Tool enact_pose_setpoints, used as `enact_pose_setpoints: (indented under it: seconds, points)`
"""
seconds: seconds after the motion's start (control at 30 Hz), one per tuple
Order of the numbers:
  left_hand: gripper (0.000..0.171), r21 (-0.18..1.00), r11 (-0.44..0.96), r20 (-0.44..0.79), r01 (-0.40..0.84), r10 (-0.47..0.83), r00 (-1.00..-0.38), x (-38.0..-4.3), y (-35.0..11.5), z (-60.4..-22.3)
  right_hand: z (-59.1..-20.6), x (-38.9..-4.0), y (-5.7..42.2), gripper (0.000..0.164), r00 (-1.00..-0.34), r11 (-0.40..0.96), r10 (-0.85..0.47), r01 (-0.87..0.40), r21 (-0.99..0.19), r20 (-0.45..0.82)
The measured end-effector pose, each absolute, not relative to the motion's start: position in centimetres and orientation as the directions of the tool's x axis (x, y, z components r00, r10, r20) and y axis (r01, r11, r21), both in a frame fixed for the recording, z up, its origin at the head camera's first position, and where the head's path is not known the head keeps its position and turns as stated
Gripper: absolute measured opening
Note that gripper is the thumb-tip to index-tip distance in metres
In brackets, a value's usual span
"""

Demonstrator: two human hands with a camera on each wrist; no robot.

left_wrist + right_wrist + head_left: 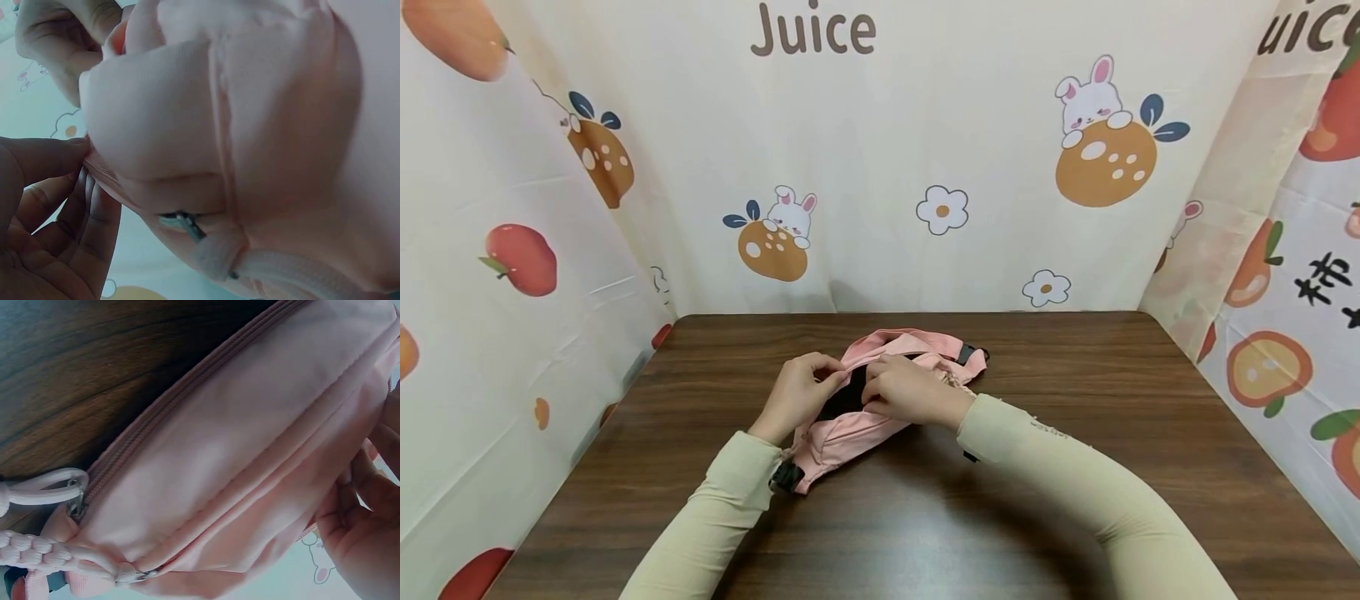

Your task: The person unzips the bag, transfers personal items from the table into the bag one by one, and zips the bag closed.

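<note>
A pink waist bag [857, 439] lies on the table with its top unzipped, showing a black inside [837, 406]. At the left end of the opening, my left hand [797, 396] pinches the fabric edge between thumb and fingers. My right hand [910, 389] grips the bag's edge farther right, fingers curled at the opening; part of its hold is hidden. The left wrist view has a metal zipper pull [181, 219] with a pale cord loop [290, 269]. A braided cord [37, 550] hangs from the bag's end in the right wrist view.
The dark wooden table [1052, 358] carries the bag. Black buckles [787, 476] sit at both strap ends, and the pink strap [936, 340] loops behind. Fruit-printed curtains [880, 150] enclose the back and sides.
</note>
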State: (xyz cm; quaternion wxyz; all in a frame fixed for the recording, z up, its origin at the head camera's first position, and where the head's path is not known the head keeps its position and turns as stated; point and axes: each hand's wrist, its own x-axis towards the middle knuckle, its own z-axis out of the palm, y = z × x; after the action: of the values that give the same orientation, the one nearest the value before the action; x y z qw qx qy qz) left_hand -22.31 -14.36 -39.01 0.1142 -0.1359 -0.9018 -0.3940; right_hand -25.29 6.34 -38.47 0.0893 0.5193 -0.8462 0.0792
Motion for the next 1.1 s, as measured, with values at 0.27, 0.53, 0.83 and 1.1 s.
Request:
enact_pose_setpoints:
  seconds: [0.27,0.53,0.83,1.1]
  points:
    - [0.008,0.688,0.644,0.309,0.334,0.156,-0.938,-22.3,-14.4,-39.1,-38.9,-25.0,6.2,0.008,-0.488,0.487,-0.847,-0.871,-0.057,0.212]
    - [0.008,0.69,0.64,0.31,0.337,0.159,-0.937,-22.3,-14.4,-39.1,-39.2,-25.0,6.6,0.005,-0.486,0.456,-0.805,-0.874,-0.168,0.34]
    - [0.009,0.689,0.642,0.292,0.336,0.179,-0.94,-22.4,-14.5,-38.9,-39.4,-25.1,7.1,0.005,-0.391,0.368,-0.757,-0.917,-0.153,0.523]
    - [0.009,0.689,0.645,0.204,0.33,0.265,-0.942,-22.3,-14.7,-38.9,-40.0,-25.0,7.1,0.004,-0.373,0.38,-0.728,-0.918,-0.114,0.576]
